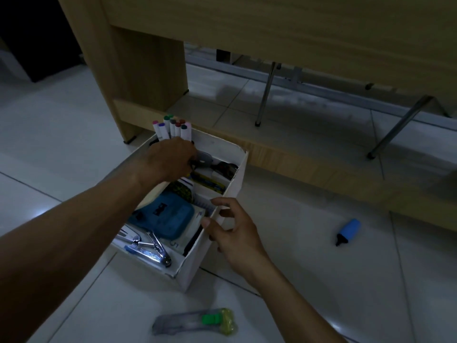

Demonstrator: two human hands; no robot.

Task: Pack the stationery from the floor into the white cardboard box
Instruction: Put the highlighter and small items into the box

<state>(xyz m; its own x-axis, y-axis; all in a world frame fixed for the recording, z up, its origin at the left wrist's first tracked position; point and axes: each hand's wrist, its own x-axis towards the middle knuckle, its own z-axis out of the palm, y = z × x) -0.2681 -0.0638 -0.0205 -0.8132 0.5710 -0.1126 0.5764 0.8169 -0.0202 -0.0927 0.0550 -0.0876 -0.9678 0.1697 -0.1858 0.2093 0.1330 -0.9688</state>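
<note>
The white cardboard box (230, 186) sits between both hands. The right hand (232, 231) grips its near side wall; the left hand (168, 157) reaches inside, fingers curled around a dark object I cannot identify. A blue highlighter (347, 231) lies well beyond the right hand.

A mark like the number 5 shows on a white paper (176, 243) in the box (197, 258). No other words can be read.
</note>
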